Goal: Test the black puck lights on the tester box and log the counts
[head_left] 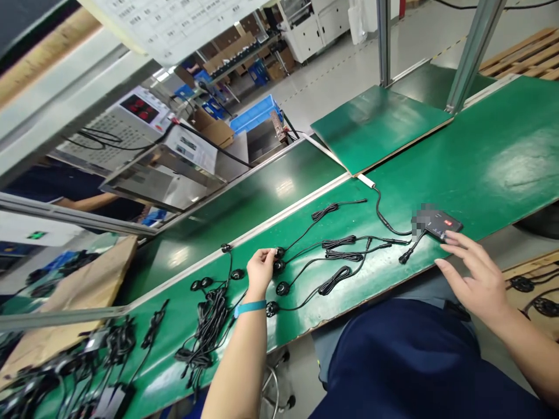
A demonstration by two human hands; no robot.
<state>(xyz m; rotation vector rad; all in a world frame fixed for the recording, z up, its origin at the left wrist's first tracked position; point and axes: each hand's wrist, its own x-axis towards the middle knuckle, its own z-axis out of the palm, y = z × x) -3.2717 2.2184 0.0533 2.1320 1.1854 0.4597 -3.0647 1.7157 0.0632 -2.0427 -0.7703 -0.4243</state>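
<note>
My left hand [261,269], with a teal band at the wrist, is closed in a pinch at the edge of a small round black cable head [279,252]. Just below its fingertips lies a second round head [278,266], and two more sit nearer the front edge of the green table. Each trails a thin black cable [336,288], bundled partway along. My right hand [478,282] is open, fingers spread, beside a flat black box [448,224] with a red mark. Whether its fingertips touch the box I cannot tell. A loose cable plug [405,256] lies left of the box.
A tangled heap of black cables [209,320] lies left of my left arm, and more cables with box-like parts [116,396] lie farther left. A raised green board [379,128] and metal posts [476,55] stand behind. Another person's arm [94,201] shows beyond the frame.
</note>
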